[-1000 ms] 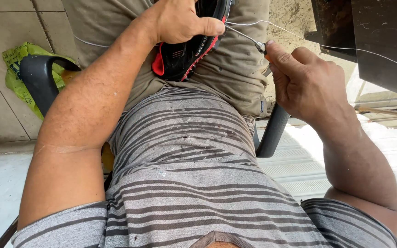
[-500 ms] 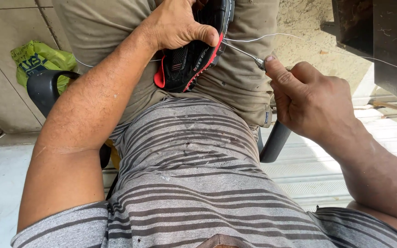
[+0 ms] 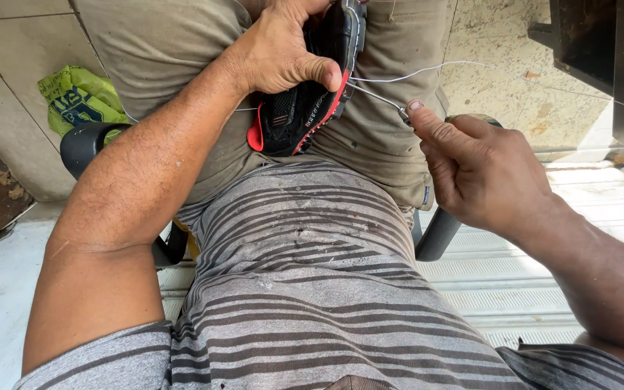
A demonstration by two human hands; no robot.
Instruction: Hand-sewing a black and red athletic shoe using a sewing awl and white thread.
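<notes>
While the person sits in a grey striped knit shirt (image 3: 305, 289), the right hand (image 3: 485, 173) is nearest, its fingers curled and its thumb and forefinger pinched on a thin metal needle-like awl (image 3: 377, 95) whose tip meets the shoe's edge. Farther up, the left hand (image 3: 283, 50) is closed round a black sports shoe with red trim (image 3: 305, 108), pressing it onto the lap of khaki cloth trousers (image 3: 175, 50). A white thread (image 3: 427, 70) runs from the shoe rightward. Beyond the black chair arm (image 3: 84, 144) lies a green plastic bag (image 3: 77, 97) on the tiled floor.
</notes>
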